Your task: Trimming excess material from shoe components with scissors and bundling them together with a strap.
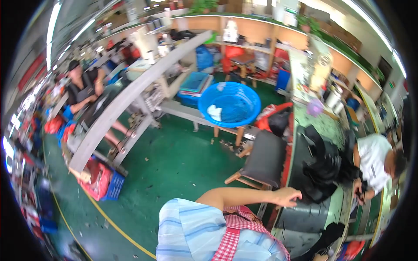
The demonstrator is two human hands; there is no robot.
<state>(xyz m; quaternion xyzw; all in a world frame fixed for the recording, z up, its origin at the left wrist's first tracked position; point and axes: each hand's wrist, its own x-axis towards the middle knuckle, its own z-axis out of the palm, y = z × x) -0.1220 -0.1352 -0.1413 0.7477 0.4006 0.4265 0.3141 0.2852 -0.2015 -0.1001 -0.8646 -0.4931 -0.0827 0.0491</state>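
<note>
My left hand (287, 197) reaches over the near edge of the long workbench (300, 219), its fingers loosely bent and slightly apart, with nothing visible in them. Just beyond its fingertips lies a heap of black fabric pieces (324, 172) on the dark bench top. At the lower edge, a small part of what seems to be my right hand (321, 257) shows beside another black piece (327, 239). Its fingers are mostly cut off, so its grip is hidden.
A dark padded stool (264, 158) stands against the bench. Behind it, a blue plastic basin (229, 104) rests on a wooden stand. Across the bench a person in white (374, 158) handles something dark; another person (85, 89) sits at the left. A blue crate (114, 185) holds pink material.
</note>
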